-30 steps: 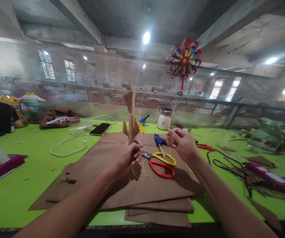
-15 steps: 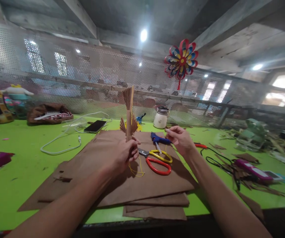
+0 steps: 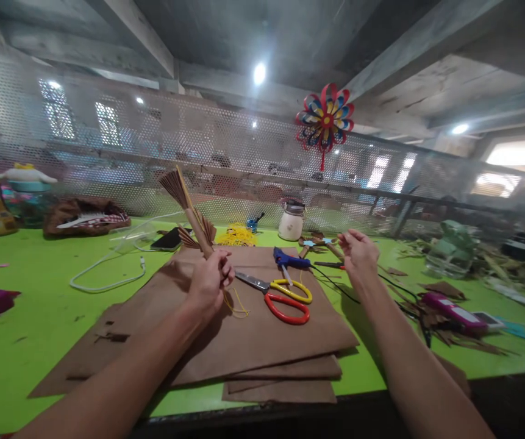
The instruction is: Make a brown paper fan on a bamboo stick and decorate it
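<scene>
My left hand (image 3: 211,279) is closed round the lower stem of a brown folded-paper piece (image 3: 194,223), which has pleated fans at its top and sides and leans to the left. Thin yellow thread (image 3: 240,310) trails below that hand. Up on the right, my right hand (image 3: 359,255) pinches thumb and fingers together; whatever is between them is too small to make out. Between the hands, scissors (image 3: 286,309) with red and yellow handles lie on stacked brown paper sheets (image 3: 262,341). A blue glue gun (image 3: 292,260) rests just behind them.
Toward the back stand a white jar (image 3: 291,222), a pile of yellow thread (image 3: 236,235) and a phone (image 3: 171,239) beside a white cable (image 3: 107,288). Paper scraps and a purple device (image 3: 453,312) lie right. A perforated metal screen (image 3: 152,146) borders the green table (image 3: 28,353).
My left hand has moved left, tilting the paper piece from upright to leaning left. My right hand has drawn away to the right, still pinched. The view has shifted slightly.
</scene>
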### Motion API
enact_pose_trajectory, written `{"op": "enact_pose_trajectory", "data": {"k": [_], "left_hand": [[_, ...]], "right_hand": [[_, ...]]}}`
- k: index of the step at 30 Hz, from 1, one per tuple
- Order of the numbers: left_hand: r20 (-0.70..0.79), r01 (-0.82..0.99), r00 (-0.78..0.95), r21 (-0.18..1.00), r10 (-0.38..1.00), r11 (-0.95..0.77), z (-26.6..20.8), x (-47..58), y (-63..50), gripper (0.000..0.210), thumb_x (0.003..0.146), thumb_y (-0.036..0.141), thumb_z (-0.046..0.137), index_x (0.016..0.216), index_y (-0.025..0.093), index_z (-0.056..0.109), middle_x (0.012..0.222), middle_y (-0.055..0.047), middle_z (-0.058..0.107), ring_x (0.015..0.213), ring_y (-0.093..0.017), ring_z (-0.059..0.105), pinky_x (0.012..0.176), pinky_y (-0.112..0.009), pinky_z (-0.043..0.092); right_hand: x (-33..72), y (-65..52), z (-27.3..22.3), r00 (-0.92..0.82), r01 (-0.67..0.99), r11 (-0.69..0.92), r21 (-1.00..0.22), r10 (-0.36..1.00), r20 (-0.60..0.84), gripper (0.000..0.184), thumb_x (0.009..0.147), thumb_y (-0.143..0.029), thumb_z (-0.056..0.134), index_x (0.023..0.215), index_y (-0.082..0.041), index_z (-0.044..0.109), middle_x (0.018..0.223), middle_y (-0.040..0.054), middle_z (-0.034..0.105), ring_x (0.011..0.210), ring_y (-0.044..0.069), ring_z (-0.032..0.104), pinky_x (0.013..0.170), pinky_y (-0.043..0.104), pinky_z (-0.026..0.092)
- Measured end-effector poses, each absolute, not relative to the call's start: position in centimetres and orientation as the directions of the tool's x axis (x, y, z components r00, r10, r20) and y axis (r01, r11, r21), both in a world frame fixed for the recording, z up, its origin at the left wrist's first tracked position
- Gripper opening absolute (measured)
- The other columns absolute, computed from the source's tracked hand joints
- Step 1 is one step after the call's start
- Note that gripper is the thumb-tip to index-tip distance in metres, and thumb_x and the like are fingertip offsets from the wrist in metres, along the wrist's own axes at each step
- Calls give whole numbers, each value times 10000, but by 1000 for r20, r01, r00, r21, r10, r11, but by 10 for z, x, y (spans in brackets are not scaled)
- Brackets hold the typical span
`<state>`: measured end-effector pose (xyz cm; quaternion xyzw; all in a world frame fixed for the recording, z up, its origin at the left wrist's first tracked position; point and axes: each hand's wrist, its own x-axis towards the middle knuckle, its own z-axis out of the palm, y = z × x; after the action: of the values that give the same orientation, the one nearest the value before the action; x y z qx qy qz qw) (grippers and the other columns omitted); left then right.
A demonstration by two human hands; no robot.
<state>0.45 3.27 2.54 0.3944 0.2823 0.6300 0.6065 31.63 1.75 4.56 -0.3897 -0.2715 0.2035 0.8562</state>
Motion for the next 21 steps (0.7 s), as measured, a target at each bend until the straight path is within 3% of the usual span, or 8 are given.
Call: {"op": "enact_pose_trajectory", "data": {"k": [3, 5, 7, 9, 12, 15, 17, 21], "left_hand": [[149, -509, 114, 858, 982, -71, 23, 6, 30, 132, 674, 242, 590, 711, 163, 491, 416, 87, 360, 345, -59, 371, 323, -154, 185], [146, -479, 165, 876, 975, -51, 23, 7, 28, 148, 678, 259, 598, 710, 161, 493, 412, 88, 354, 345, -58, 370, 325, -150, 185], [142, -446, 221, 894, 965, -29, 22, 8, 26, 146, 679, 260, 597, 708, 156, 498, 410, 89, 345, 345, -55, 360, 326, -146, 183], [139, -412, 279, 911, 950, -13, 19, 9, 25, 132, 677, 241, 594, 706, 153, 501, 419, 89, 345, 346, -49, 349, 327, -141, 182], [133, -347, 353, 938, 926, -2, 15, 11, 25, 143, 697, 242, 601, 695, 158, 485, 441, 88, 350, 353, -44, 351, 330, -134, 198], [115, -283, 371, 959, 922, -5, 10, 12, 26, 159, 734, 273, 606, 746, 168, 487, 452, 89, 366, 358, -49, 374, 336, -132, 227], [99, -256, 368, 967, 925, -1, 9, 13, 26, 174, 741, 280, 617, 806, 175, 495, 460, 86, 391, 362, -59, 398, 338, -137, 233], [115, -261, 346, 965, 931, -23, 11, 13, 23, 224, 712, 275, 672, 794, 169, 493, 464, 84, 399, 351, -49, 374, 349, -151, 229]], "right_hand": [[304, 13, 49, 658, -201, 573, -794, 679, 324, 245, 605, -210, 759, 698, -182, 534, 555, -64, 528, 469, 64, 506, 450, 192, 429], [295, 7, 53, 588, -234, 550, -802, 737, 334, 241, 638, -273, 755, 673, -178, 536, 475, -92, 414, 391, 41, 393, 407, 181, 374], [288, -1, 58, 507, -244, 554, -796, 773, 383, 307, 716, -390, 697, 606, -187, 494, 425, -112, 278, 340, 35, 265, 377, 187, 323], [283, -9, 62, 400, -190, 578, -793, 784, 475, 418, 796, -517, 569, 550, -202, 446, 416, -98, 257, 338, 51, 251, 394, 213, 334], [285, -13, 62, 151, 248, 501, -829, 825, 544, 453, 827, -583, 456, 570, -220, 544, 484, -23, 485, 443, 107, 451, 515, 276, 415], [292, 0, 55, 46, 744, 271, -611, 891, 451, 293, 711, -488, 636, 607, -215, 662, 610, 43, 641, 586, 174, 561, 601, 306, 410], [295, 15, 48, 86, 837, 189, -514, 881, 464, 204, 683, -394, 658, 604, -208, 688, 646, 67, 668, 640, 207, 577, 636, 316, 393], [286, 43, 33, 78, 871, 172, -461, 877, 474, 170, 705, -260, 572, 620, -189, 701, 699, 87, 694, 722, 238, 596, 688, 317, 394]]}}
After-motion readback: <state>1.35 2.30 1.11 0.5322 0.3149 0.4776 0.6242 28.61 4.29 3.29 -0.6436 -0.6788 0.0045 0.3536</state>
